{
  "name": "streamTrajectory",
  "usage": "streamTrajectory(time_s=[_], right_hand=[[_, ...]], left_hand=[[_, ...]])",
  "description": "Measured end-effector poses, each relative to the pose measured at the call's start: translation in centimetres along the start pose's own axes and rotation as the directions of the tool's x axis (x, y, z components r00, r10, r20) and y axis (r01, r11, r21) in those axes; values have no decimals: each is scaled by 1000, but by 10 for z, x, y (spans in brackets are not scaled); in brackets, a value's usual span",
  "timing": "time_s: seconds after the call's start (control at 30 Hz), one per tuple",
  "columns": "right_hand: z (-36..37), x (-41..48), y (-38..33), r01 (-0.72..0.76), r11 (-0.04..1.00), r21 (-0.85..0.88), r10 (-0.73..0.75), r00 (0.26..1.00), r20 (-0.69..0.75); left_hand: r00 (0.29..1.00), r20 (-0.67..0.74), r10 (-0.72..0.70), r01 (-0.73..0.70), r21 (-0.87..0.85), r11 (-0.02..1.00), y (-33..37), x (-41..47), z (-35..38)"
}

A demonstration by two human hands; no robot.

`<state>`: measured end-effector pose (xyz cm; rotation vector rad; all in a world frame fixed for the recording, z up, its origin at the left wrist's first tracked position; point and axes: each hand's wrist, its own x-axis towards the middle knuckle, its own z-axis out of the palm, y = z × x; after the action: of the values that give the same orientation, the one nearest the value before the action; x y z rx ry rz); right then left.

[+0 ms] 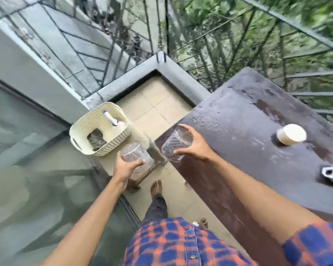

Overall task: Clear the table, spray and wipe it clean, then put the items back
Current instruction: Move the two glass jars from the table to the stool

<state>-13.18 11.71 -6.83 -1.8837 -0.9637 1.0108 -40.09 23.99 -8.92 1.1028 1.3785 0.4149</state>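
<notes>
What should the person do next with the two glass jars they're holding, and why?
Probably set the right hand's jar down on the table first. That jar already hangs over the table's near corner, and the top looks wet and wiped, with a cup already on it. The left hand holds the other jar beside the table, near the basket.

Dark brown worktop (229, 116), wet sheen. Cream woven-pattern basket (81, 129); clear textured jars (176, 144); white cup (291, 134). Blue-and-orange checked shirt (171, 244); beige tiled floor (156, 104); grey railing (108, 54).
</notes>
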Motion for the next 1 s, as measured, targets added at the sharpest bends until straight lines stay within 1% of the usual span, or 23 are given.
streamTrajectory(time_s=[0.1, 0.23, 0.3, 0.37, 0.43, 0.53, 0.6, 0.7, 0.83, 0.93, 1.0], right_hand=[[55, 44, -31, 8, 999, -50, -4, 998, 64], [126, 87, -60, -31, 992, -119, 51, 985, 164], [157, 100, -65, -45, 986, -163, 78, 975, 206], [189, 112, -62, -53, 969, -242, 110, 967, 229], [213, 122, -51, -74, 948, -310, 143, 968, 206], [238, 133, -37, -135, 936, -324, 192, 970, 149], [256, 147, -26, -148, 933, -328, 200, 971, 131], [277, 163, -8, -130, 919, -373, 192, 972, 134], [301, 176, 13, -69, 901, -428, 159, 971, 178], [312, 179, 25, -47, 897, -438, 159, 962, 222], [321, 181, 31, -34, 898, -438, 140, 967, 212]], left_hand=[[989, -142, -28, 28, -7, 1000, 0, 19, -32], [962, -265, -71, 82, 33, 996, -21, 59, -69], [946, -311, -95, 122, 67, 990, -31, 73, -82], [927, -354, -125, 168, 93, 981, -42, 87, -93], [918, -371, -141, 196, 115, 974, -52, 97, -99], [914, -375, -155, 225, 148, 963, -69, 111, -103], [901, -393, -184, 257, 140, 956, -84, 124, -105], [870, -443, -213, 287, 104, 952, -102, 143, -103], [830, -497, -253, 324, 61, 944, -118, 163, -96], [817, -531, -225, 295, 51, 954, -125, 170, -91], [821, -536, -195, 270, 64, 961, -131, 174, -90]])
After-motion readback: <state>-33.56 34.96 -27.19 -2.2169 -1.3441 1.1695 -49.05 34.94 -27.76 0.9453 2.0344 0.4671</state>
